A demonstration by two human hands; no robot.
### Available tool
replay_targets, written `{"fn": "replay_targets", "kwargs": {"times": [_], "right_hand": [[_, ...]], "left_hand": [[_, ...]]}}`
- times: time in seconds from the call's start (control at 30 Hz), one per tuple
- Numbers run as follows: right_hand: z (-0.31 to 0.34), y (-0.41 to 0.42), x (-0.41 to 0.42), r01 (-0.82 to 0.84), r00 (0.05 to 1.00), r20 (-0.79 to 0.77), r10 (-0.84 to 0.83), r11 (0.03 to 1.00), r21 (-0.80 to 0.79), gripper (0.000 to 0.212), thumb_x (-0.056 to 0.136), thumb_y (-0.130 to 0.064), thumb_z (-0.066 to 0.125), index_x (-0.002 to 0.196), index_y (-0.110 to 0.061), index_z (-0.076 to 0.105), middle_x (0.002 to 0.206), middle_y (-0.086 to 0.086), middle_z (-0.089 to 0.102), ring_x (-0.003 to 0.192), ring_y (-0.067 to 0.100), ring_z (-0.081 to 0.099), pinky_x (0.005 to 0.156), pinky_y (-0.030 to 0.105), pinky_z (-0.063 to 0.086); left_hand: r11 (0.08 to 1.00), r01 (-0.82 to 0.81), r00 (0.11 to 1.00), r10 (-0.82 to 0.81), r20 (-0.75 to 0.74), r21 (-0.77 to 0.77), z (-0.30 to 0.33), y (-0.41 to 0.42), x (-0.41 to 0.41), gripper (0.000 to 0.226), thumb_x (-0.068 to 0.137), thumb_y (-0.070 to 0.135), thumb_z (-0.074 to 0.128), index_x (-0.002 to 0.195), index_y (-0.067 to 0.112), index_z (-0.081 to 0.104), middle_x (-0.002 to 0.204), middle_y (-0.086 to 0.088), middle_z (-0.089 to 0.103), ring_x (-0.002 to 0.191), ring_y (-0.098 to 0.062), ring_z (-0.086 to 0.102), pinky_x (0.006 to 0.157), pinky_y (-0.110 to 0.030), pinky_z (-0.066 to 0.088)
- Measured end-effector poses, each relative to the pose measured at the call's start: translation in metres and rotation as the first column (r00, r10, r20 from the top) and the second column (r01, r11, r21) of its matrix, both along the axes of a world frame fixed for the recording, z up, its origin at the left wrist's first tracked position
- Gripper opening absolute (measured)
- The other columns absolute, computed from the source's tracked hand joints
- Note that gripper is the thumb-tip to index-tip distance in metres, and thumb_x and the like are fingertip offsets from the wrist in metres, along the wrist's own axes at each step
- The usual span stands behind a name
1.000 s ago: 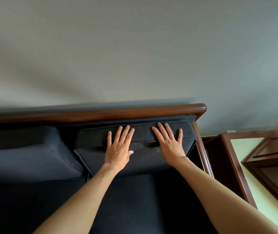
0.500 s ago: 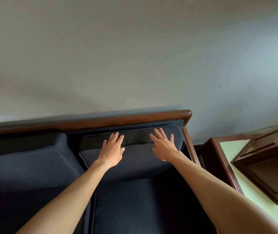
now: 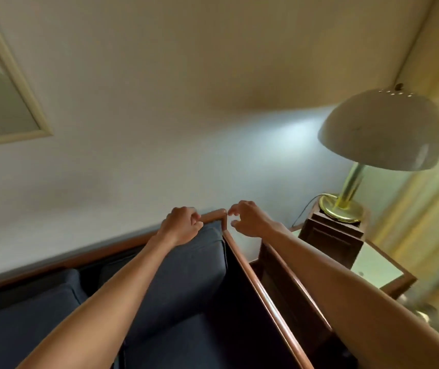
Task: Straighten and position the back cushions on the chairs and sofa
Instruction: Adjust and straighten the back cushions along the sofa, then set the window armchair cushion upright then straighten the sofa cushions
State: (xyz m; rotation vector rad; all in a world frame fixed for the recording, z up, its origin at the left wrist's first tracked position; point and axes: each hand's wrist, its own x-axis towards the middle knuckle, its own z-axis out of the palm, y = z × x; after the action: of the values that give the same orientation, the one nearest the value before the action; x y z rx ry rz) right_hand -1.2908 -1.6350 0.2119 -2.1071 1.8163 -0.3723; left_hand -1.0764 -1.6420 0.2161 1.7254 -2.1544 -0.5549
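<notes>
Both hands have come up off the cushion face to its top corner, and the view swings right to take in a lamp.

Far left hangs a picture frame point(image 3: 13, 83); below it a second back cushion point(image 3: 24, 299) shows blurred. The left hand point(image 3: 179, 227) is curled, fingers bunched over the right-hand back cushion point(image 3: 186, 265), though whether it truly pinches fabric cannot be told. That cushion leans on the sofa frame point(image 3: 242, 259), long axis along the backrest, face toward the seat. It looks soft and light; its top edge seems the best hold. The right hand point(image 3: 247, 219) hovers half-open, gripping nothing. Far right, the lamp point(image 3: 381, 131).
</notes>
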Motion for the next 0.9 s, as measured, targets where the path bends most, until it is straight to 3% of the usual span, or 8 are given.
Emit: {"fn": "replay_targets", "kwargs": {"times": [0.1,0.23,0.37,0.6,0.73,0.9], "right_hand": [[0.027,0.054,-0.054,0.072,0.997,-0.004,-0.072,0.997,-0.027,0.03,0.09,-0.018,0.06,0.119,-0.014,0.066,0.117,0.006,0.067,0.11,0.025,0.061,0.095,0.037,0.05],[0.047,0.131,-0.146,0.222,0.975,-0.004,-0.222,0.973,-0.057,0.031,0.089,-0.017,0.061,0.12,-0.017,0.067,0.117,0.003,0.069,0.103,0.022,0.065,0.089,0.036,0.055],[0.047,0.214,-0.248,0.384,0.923,0.003,-0.384,0.923,-0.014,0.031,0.085,-0.013,0.061,0.115,-0.017,0.07,0.113,0.006,0.07,0.102,0.024,0.066,0.085,0.032,0.054],[0.029,0.386,-0.442,0.655,0.756,-0.041,-0.654,0.752,0.071,0.032,0.082,-0.023,0.064,0.114,-0.023,0.069,0.109,0.0,0.069,0.099,0.021,0.066,0.082,0.032,0.054],[0.008,0.475,-0.53,0.788,0.614,-0.047,-0.788,0.608,0.102,0.028,0.078,-0.02,0.059,0.102,-0.029,0.071,0.105,-0.002,0.067,0.093,0.022,0.065,0.078,0.034,0.055],[-0.035,0.52,-0.6,0.84,0.525,-0.022,-0.851,0.513,0.177,0.023,0.08,-0.021,0.057,0.097,-0.029,0.071,0.106,-0.004,0.067,0.092,0.019,0.065,0.083,0.038,0.058]], "left_hand": [[0.993,0.111,0.994,-0.111,0.001,-0.048,0.025,0.03,-0.062,0.017,0.084,0.029,0.065,0.099,0.022,0.07,0.099,0.003,0.07,0.096,-0.022,0.065,0.084,-0.034,0.051],[0.949,0.303,0.951,-0.306,-0.033,-0.084,0.041,0.076,-0.169,0.028,0.087,0.031,0.068,0.112,0.018,0.067,0.106,0.002,0.071,0.094,-0.016,0.066,0.084,-0.031,0.053],[0.883,0.459,0.885,-0.464,-0.041,-0.097,0.044,0.129,-0.286,0.026,0.086,0.031,0.07,0.108,0.018,0.07,0.102,0.001,0.071,0.092,-0.018,0.066,0.082,-0.031,0.053],[0.735,0.677,0.73,-0.678,-0.089,-0.042,0.029,0.244,-0.502,0.016,0.085,0.028,0.068,0.097,0.019,0.072,0.085,0.002,0.067,0.09,-0.018,0.066,0.08,-0.028,0.049],[0.669,0.743,0.665,-0.74,-0.103,-0.019,0.016,0.307,-0.606,0.016,0.082,0.032,0.07,0.094,0.022,0.073,0.091,-0.002,0.073,0.091,-0.02,0.068,0.082,-0.031,0.054],[0.62,0.783,0.622,-0.78,-0.067,0.047,-0.012,0.342,-0.692,0.018,0.084,0.036,0.069,0.1,0.027,0.071,0.094,0.004,0.071,0.096,-0.019,0.067,0.084,-0.032,0.053]]}}
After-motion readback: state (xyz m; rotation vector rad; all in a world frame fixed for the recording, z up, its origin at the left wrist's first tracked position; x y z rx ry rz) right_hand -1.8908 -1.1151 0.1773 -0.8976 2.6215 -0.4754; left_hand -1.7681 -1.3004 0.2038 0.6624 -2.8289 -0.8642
